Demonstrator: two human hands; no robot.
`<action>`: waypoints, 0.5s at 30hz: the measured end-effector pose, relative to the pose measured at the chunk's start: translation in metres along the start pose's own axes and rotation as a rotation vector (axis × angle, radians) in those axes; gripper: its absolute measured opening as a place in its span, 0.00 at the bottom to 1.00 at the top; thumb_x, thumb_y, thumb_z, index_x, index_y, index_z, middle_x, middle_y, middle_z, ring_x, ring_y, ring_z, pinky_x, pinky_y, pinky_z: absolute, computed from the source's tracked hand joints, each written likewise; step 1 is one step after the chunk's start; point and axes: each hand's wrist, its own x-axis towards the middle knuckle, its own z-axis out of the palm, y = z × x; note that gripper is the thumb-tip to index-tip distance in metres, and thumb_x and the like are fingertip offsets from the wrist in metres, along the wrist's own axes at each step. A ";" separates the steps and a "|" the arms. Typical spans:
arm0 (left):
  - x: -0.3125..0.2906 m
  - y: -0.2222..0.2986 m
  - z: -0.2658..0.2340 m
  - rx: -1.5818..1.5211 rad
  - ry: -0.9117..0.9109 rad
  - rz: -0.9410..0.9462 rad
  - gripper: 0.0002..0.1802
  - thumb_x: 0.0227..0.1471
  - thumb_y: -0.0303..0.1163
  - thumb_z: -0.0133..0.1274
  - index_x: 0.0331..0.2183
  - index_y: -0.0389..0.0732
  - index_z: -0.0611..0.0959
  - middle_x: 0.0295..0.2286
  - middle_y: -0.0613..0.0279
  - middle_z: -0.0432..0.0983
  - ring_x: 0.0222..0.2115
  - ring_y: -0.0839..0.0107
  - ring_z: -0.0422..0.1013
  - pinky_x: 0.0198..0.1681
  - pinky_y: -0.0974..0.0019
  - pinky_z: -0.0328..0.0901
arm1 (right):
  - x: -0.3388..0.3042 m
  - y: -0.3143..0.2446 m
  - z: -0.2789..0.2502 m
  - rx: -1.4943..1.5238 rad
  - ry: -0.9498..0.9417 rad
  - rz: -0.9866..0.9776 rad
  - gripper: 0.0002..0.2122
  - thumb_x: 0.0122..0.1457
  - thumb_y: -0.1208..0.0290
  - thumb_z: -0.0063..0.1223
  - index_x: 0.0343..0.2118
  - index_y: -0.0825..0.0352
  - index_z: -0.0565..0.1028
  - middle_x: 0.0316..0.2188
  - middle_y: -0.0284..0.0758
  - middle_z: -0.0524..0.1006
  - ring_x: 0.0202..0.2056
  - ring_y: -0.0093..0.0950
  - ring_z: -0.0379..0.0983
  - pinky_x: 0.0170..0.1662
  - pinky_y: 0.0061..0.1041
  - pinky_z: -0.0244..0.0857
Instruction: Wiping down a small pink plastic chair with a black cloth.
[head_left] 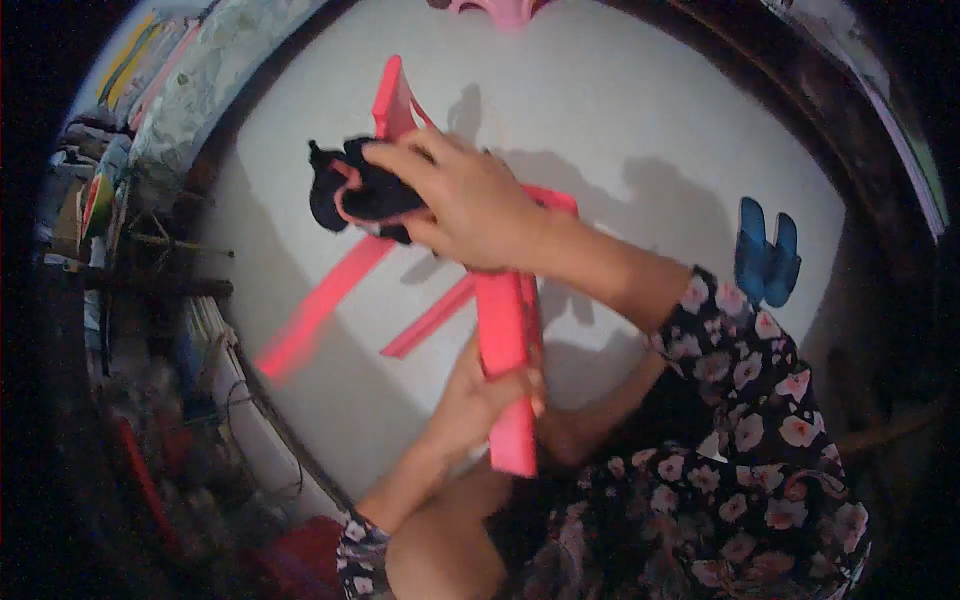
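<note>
A pink plastic stool or small chair (507,325) is held tilted above the pale floor, its long legs sticking out several ways. One leg at the lower left is smeared by motion. My left hand (495,392) is wrapped round the leg nearest me. Higher up, my right hand (465,200) grips a bunched black cloth (380,190) with pinkish edging, pressed against the upper part of the pink frame. The cloth and this hand hide where the legs meet, so the seat's shape cannot be made out.
To the right, a pair of blue slippers (768,252) lies on the pale floor (620,110). Another pink object (505,12) is cut off at the top edge. Along the left stand cluttered shelves (130,190) with papers and cloths. A dark border curves along the upper right.
</note>
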 end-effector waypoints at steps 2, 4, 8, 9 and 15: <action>0.005 -0.002 0.001 -0.038 -0.016 -0.004 0.26 0.43 0.19 0.50 0.46 0.38 0.63 0.27 0.61 0.68 0.22 0.72 0.69 0.26 0.69 0.67 | 0.005 0.011 -0.002 -0.005 -0.038 0.017 0.31 0.42 0.70 0.60 0.53 0.57 0.64 0.43 0.41 0.67 0.45 0.44 0.67 0.45 0.39 0.66; 0.007 -0.002 -0.002 -0.054 -0.036 0.051 0.24 0.45 0.22 0.52 0.45 0.37 0.64 0.25 0.59 0.68 0.21 0.72 0.68 0.24 0.69 0.66 | 0.008 0.018 0.004 0.018 0.094 -0.106 0.31 0.42 0.69 0.59 0.53 0.57 0.64 0.44 0.42 0.67 0.46 0.44 0.67 0.46 0.39 0.66; 0.013 -0.021 -0.017 -0.072 -0.087 0.134 0.21 0.53 0.38 0.50 0.44 0.37 0.65 0.25 0.59 0.69 0.19 0.72 0.67 0.23 0.68 0.65 | 0.009 0.023 0.007 -0.029 0.131 -0.078 0.30 0.40 0.73 0.55 0.52 0.59 0.65 0.42 0.38 0.68 0.43 0.40 0.69 0.45 0.34 0.67; 0.015 -0.026 -0.024 -0.230 -0.165 0.044 0.25 0.54 0.49 0.43 0.43 0.37 0.66 0.25 0.59 0.68 0.19 0.71 0.67 0.23 0.69 0.65 | 0.011 0.021 0.007 -0.014 0.128 -0.077 0.30 0.40 0.73 0.55 0.52 0.59 0.65 0.42 0.38 0.68 0.43 0.40 0.69 0.45 0.34 0.67; 0.018 -0.038 -0.018 -0.529 -0.223 0.080 0.48 0.47 0.75 0.21 0.44 0.40 0.69 0.29 0.57 0.69 0.19 0.71 0.64 0.20 0.70 0.63 | 0.000 0.013 0.005 -0.078 0.173 0.008 0.30 0.42 0.72 0.56 0.53 0.58 0.64 0.44 0.39 0.69 0.41 0.41 0.70 0.44 0.36 0.66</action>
